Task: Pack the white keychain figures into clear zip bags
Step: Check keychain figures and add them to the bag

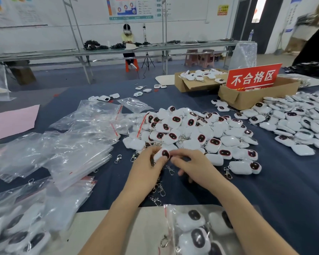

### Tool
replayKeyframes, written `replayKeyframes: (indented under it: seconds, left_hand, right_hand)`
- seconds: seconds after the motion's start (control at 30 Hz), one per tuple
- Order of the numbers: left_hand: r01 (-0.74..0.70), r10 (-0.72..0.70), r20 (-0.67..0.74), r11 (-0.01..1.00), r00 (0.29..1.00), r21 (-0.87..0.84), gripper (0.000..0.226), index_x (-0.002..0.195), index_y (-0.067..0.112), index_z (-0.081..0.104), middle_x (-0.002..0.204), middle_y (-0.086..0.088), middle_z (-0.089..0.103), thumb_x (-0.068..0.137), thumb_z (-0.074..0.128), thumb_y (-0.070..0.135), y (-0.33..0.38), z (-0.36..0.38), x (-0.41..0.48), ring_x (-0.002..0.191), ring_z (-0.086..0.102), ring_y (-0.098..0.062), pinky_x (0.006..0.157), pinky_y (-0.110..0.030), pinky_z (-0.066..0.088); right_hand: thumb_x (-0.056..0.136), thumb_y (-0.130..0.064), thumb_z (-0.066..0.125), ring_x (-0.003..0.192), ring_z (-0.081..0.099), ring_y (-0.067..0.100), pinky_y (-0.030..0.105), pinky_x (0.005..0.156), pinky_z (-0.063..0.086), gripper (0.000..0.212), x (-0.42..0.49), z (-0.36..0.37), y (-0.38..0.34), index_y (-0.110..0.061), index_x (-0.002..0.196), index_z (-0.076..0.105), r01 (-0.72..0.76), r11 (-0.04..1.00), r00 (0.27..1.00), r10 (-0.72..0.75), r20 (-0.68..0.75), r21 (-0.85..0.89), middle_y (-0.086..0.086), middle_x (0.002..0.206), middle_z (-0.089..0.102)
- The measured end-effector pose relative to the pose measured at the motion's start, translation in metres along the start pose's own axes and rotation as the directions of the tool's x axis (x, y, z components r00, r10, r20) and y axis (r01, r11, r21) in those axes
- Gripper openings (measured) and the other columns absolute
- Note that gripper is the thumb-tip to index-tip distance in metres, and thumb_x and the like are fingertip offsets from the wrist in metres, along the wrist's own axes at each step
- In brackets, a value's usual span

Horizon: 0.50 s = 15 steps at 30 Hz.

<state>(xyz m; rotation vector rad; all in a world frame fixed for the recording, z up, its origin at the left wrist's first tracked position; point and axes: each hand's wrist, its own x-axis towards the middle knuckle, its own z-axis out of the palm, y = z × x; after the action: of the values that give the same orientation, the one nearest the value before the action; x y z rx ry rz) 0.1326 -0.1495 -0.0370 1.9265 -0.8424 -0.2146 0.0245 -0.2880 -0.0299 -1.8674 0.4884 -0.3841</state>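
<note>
One white keychain figure [162,154] sits pinched in our left hand [147,169], at the near edge of the loose pile [191,129]. Our right hand [196,168] touches its right side; we cannot tell whether it grips. Clear zip bags [81,137] lie left, and a filled bag [201,229] lies nearest.

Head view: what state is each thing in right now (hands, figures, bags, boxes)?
left hand, gripping one figure.
held figure, in the fingers, dark face up.
right hand, fingers curled beside the held figure; grip unclear.
loose figures, heaped, unbagged.
empty zip bags, flat, loosely stacked.
filled bag, holds several figures; seal unclear.
box with red sign, open.
far box, open, figures inside.
</note>
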Motion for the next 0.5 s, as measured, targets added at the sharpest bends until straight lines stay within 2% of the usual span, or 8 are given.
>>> replayKeyframes:
  seconds: [0.07,0.13,0.2,0.3,0.43,0.5]
  left_hand:
    - [0.042,-0.045,-0.008,0.976,0.999,-0.214,0.013,0.108,0.041,0.061,0.099,0.027,0.069,0.096,0.066,0.038,0.004,0.001,-0.001,0.086,0.065,0.006,0.071,-0.01,0.047]
    - [0.062,-0.057,0.025,0.931,0.998,-0.359,0.013,0.108,0.036,0.062,0.098,0.021,0.073,0.097,0.066,0.033,0.007,0.004,-0.001,0.083,0.069,0.002,0.07,-0.015,0.053]
    - [0.056,-0.041,0.045,0.914,0.998,-0.401,0.01,0.108,0.03,0.063,0.097,0.014,0.076,0.098,0.065,0.029,0.007,0.009,-0.001,0.084,0.072,-0.004,0.074,-0.02,0.057]
    - [0.062,-0.024,0.092,0.896,0.995,-0.44,0.007,0.106,0.025,0.064,0.092,0.007,0.076,0.1,0.063,0.028,0.006,0.012,-0.001,0.071,0.071,-0.012,0.067,-0.022,0.056]
    - [0.044,0.0,0.107,0.913,0.994,-0.405,0.019,0.104,0.03,0.067,0.087,0.011,0.073,0.089,0.063,0.042,0.002,0.011,-0.001,0.063,0.065,-0.01,0.069,-0.029,0.057]
    - [0.037,0.018,0.131,0.912,0.991,-0.408,0.017,0.103,0.032,0.069,0.084,0.013,0.072,0.09,0.061,0.041,0.002,0.01,-0.002,0.063,0.064,-0.009,0.069,-0.025,0.055]
  right_hand:
    - [0.094,-0.021,0.067,0.072,0.071,0.011,0.02,0.044,0.046,0.018,-0.001,0.0,-0.003,-0.033,0.107,0.069,0.015,0.99,1.0,-0.013,-0.014,0.142,-0.005,0.094,0.074]
    - [0.094,-0.017,0.067,0.074,0.07,0.011,0.021,0.048,0.049,0.018,-0.001,-0.001,-0.004,-0.029,0.108,0.069,0.028,0.972,0.999,-0.018,-0.046,0.235,0.0,0.091,0.074]
    - [0.094,-0.014,0.067,0.074,0.068,0.008,0.022,0.055,0.053,0.018,-0.001,-0.002,-0.004,-0.025,0.108,0.071,0.035,0.959,0.997,-0.013,-0.082,0.282,0.001,0.091,0.073]
    - [0.093,-0.013,0.067,0.081,0.068,0.005,0.022,0.066,0.057,0.017,-0.001,-0.005,-0.001,-0.02,0.107,0.074,0.028,0.936,0.996,0.003,-0.09,0.351,0.0,0.093,0.076]
    - [0.093,-0.013,0.069,0.085,0.069,0.006,0.023,0.077,0.06,0.016,-0.003,-0.008,0.0,-0.023,0.101,0.078,0.046,0.913,0.998,-0.023,-0.062,0.405,0.001,0.095,0.078]
    - [0.093,-0.014,0.069,0.087,0.069,0.008,0.024,0.079,0.06,0.016,-0.004,-0.01,0.0,-0.024,0.101,0.079,0.05,0.915,0.998,-0.035,-0.044,0.402,0.005,0.097,0.077]
